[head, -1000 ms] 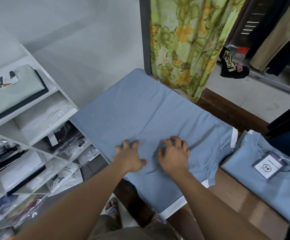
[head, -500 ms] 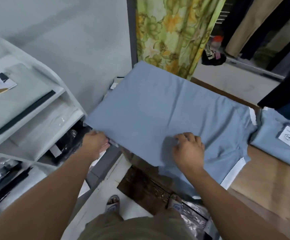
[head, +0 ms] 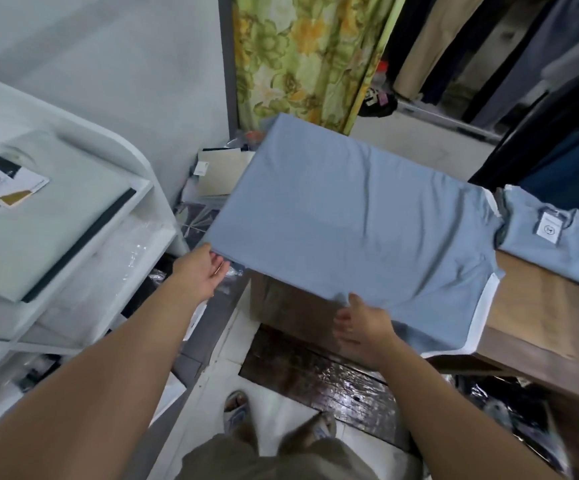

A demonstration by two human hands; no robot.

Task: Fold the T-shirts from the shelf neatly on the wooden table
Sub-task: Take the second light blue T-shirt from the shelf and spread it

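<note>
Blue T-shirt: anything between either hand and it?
Nothing visible. The left hand touches the near-left corner of the blue T-shirt, and the right hand is right at its near edge.

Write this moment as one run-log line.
Stage: folding | spread light-blue cloth T-shirt: on brown wooden table | left hand: at near-left corner, grip unclear | right hand: open, thumb at near edge | folded blue T-shirt: far right
</note>
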